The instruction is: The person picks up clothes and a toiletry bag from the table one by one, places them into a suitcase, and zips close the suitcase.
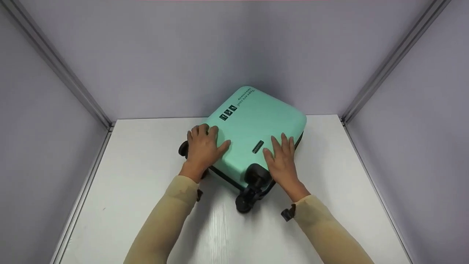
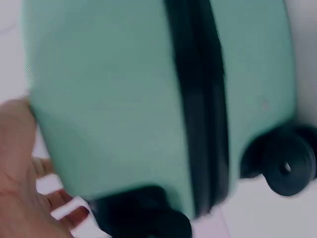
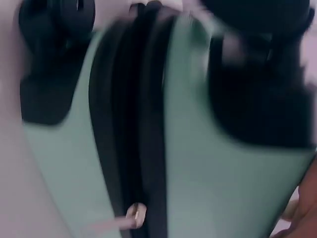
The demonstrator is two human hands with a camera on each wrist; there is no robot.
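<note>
A small mint-green suitcase (image 1: 263, 113) lies tilted on the white table, its printed face up and its wheel end towards me. My left hand (image 1: 203, 146) rests on its left near corner, thumb spread across the face and fingers reaching over the corner. On the right side my right hand (image 1: 283, 161) lies with straight, spread fingers on the face beside the dark label (image 1: 258, 146). A large black wheel (image 1: 256, 175) sticks up at the near corner between the hands. In the right wrist view a zipper pull (image 3: 136, 215) hangs on the black zipper band (image 3: 141, 124).
Another black wheel (image 1: 183, 149) shows left of the left hand. Behind the suitcase rises a grey back wall (image 1: 165, 58), with side panels to the left and right. The white table (image 1: 121, 190) extends around the suitcase.
</note>
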